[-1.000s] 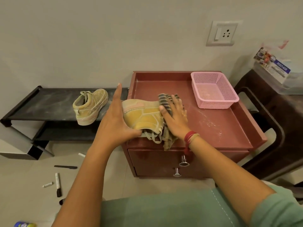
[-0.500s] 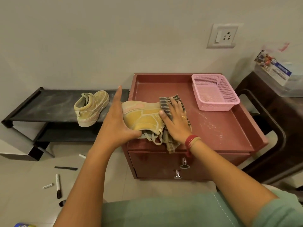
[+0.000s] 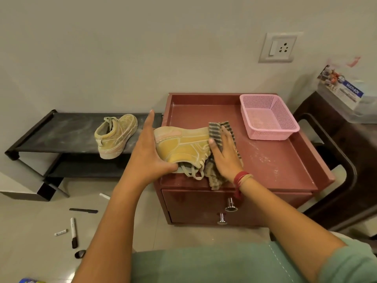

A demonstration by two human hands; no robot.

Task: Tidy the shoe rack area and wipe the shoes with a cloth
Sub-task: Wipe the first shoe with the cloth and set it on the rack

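- On top of the reddish-brown wooden drawer cabinet, whose tray-like surface (image 3: pixel 275 160) is speckled with pale dust, a mustard-yellow high-top shoe (image 3: pixel 183 148) lies on its side with its laces trailing over the near edge. Judging by this, it was laid here so its flank faces up for wiping.
- The left hand (image 3: pixel 151 158) is spread wide. Its straight fingers and palm are braced against the shoe's heel end and its thumb stretches along the near edge. This looks like a stop so the shoe cannot slide while it is rubbed, rather than a closed grip.
- The right hand (image 3: pixel 224 156) lies flat with extended fingers, pressing a grey-and-tan striped cloth (image 3: pixel 215 132) onto the shoe's toe end. The cloth's loose tail hangs off the surface front.
- A matching dusty yellow shoe (image 3: pixel 116 135) stands upright on the black low shoe rack (image 3: pixel 61 129), well apart, and appears to be waiting for its own wipe.
- A pink perforated plastic basket (image 3: pixel 267 134) sits at the far right corner, clear of the wiping.
- Black and white marker pens (image 3: pixel 73 231) lie scattered on the tiled floor, so the tidying seems unfinished.
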